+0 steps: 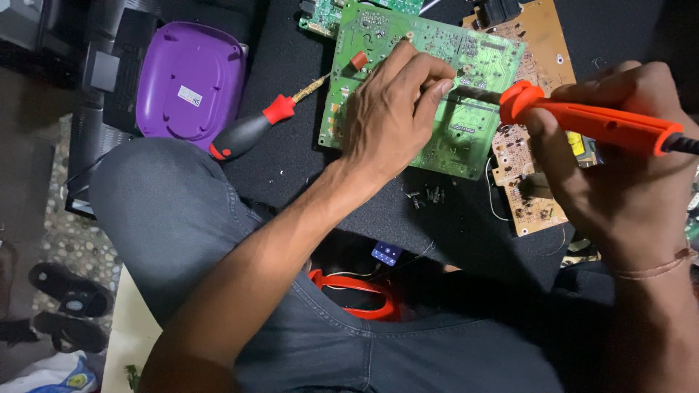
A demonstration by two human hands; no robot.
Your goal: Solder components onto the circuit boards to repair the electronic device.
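My left hand rests on a green circuit board, its thumb and forefinger pinched together near the metal tip of a soldering iron; whether they hold anything is too small to tell. My right hand grips the orange soldering iron by its handle, the tip pointing left onto the green board. A tan circuit board lies under and to the right of the green one. Both boards sit on a black mat over my lap.
A screwdriver with a red and black handle lies on the mat left of the board. A purple plastic case sits at the upper left. Red-handled scissors lie in my lap. Black sandals are on the floor at left.
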